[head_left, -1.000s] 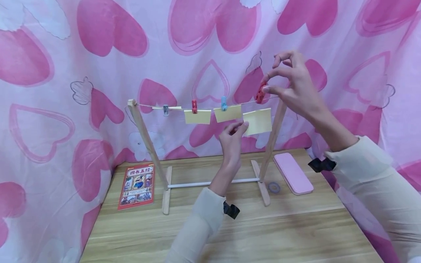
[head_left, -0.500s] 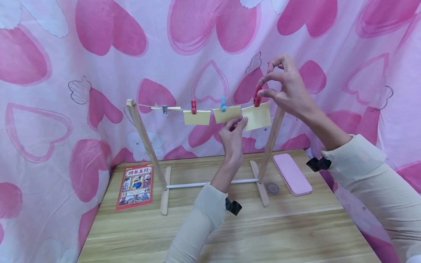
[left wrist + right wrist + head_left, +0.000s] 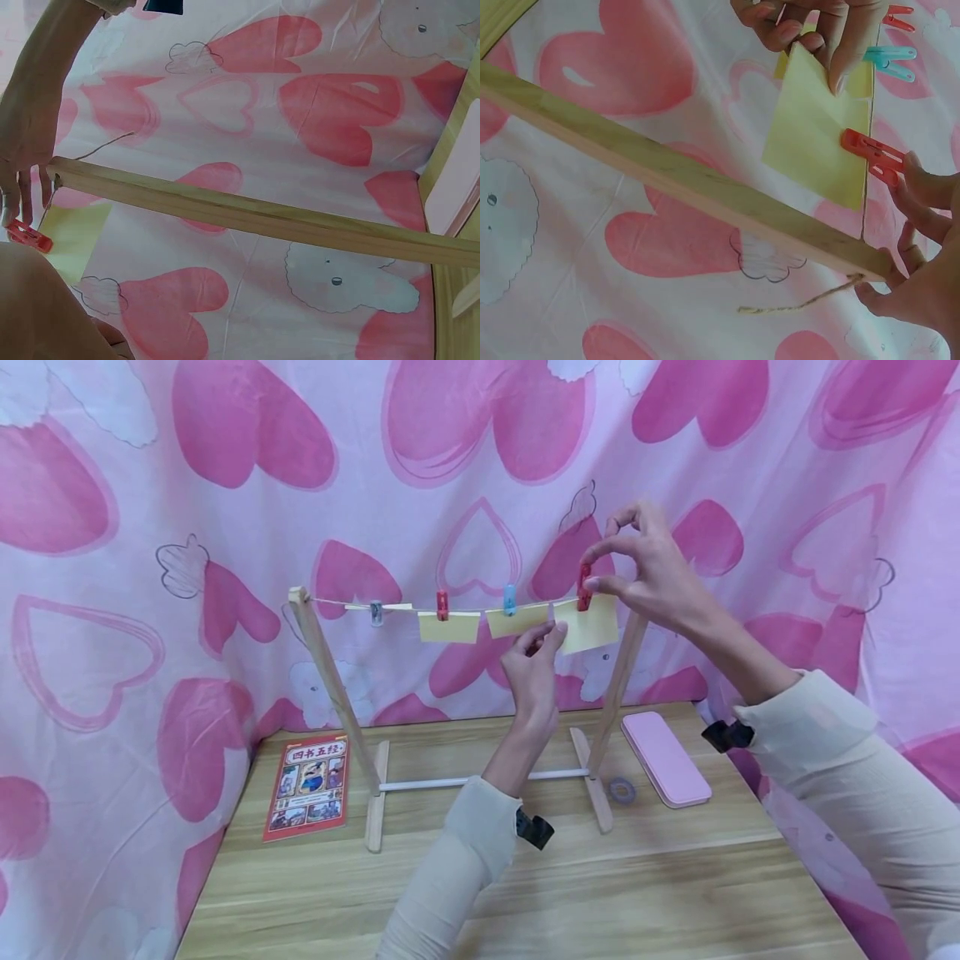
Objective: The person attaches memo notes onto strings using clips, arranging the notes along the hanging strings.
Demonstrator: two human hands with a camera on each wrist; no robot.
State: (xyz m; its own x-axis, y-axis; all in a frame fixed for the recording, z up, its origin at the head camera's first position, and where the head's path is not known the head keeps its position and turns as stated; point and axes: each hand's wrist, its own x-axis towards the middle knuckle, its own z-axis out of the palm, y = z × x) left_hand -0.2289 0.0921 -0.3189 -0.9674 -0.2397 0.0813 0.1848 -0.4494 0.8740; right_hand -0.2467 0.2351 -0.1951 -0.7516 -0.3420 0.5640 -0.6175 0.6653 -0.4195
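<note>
My left hand pinches the left edge of a yellow paper note between thumb and fingers. Above it, my right hand pinches a red clothespin by its upper end. In the right wrist view the clothespin sits across the string at the note's edge, its tips over the paper. Along the string to the left hang several more notes: one under a blue clothespin, one under another red clothespin, and one under a grey clip.
A wooden frame with a left post and right post holds the string; a white rod joins its feet. On the table lie a red booklet, a tape roll and a pink case. A heart-patterned curtain hangs behind.
My right hand has come down and slightly left, bringing the red clothespin from above the note onto its top edge at the string. My left hand has raised the note slightly.
</note>
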